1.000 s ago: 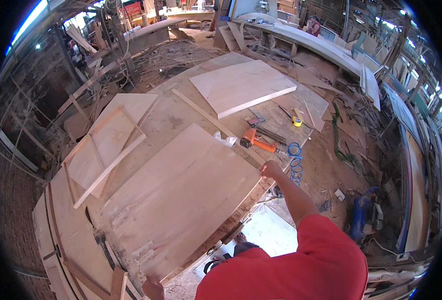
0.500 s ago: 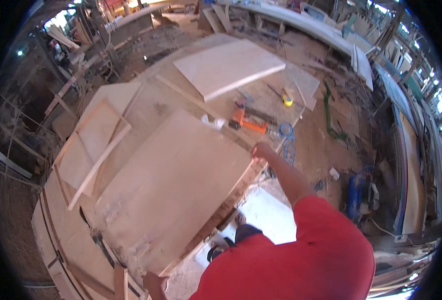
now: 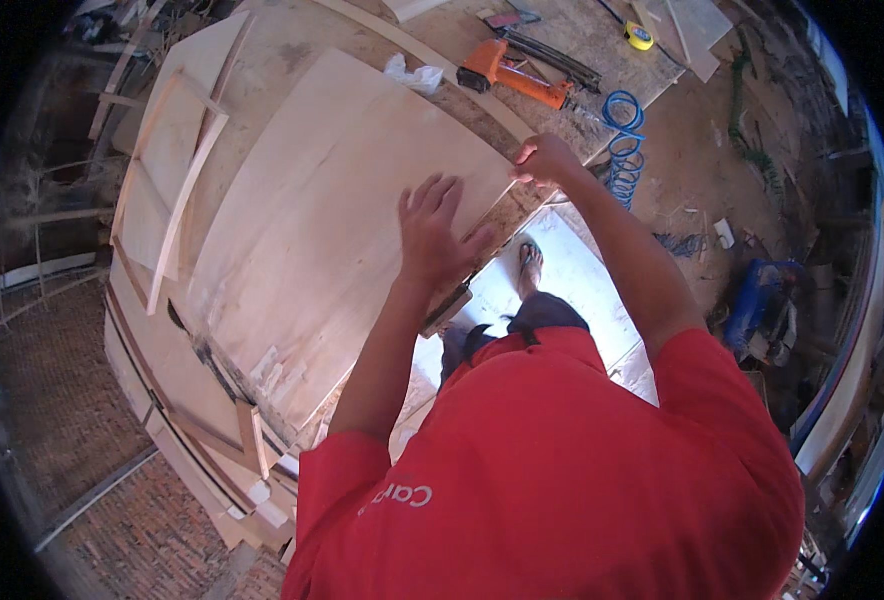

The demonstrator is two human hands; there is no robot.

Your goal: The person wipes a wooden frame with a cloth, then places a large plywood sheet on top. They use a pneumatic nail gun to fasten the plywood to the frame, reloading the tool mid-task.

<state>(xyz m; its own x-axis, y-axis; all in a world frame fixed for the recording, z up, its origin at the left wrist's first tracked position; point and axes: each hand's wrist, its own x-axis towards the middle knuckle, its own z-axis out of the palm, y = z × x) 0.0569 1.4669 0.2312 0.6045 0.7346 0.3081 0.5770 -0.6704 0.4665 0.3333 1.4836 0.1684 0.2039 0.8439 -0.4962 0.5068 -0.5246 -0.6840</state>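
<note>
A pale plywood panel (image 3: 332, 190) lies on the large worktable (image 3: 282, 50) in front of me. My right hand (image 3: 547, 162) has its fingers curled at the panel's far right corner, gripping the edge there. Over the panel's right half is my left hand (image 3: 437, 232), open with fingers spread; whether the palm touches the wood I cannot tell. Beyond the panel rest an orange nail gun (image 3: 512, 78), attached to a blue coiled air hose (image 3: 624, 150), and a crumpled white plastic scrap (image 3: 414, 75).
A light wooden frame (image 3: 177, 190) sits left of the panel. A yellow tape measure (image 3: 639, 37) is near the table's far right edge. Short wood strips (image 3: 252, 438) stick out at the near left. A blue object (image 3: 754, 305) stands on the floor at right.
My left hand has left the panel's near left edge and moved up and right over its surface, fingers spread. The right hand stays at the far right corner. The view has tilted down.
</note>
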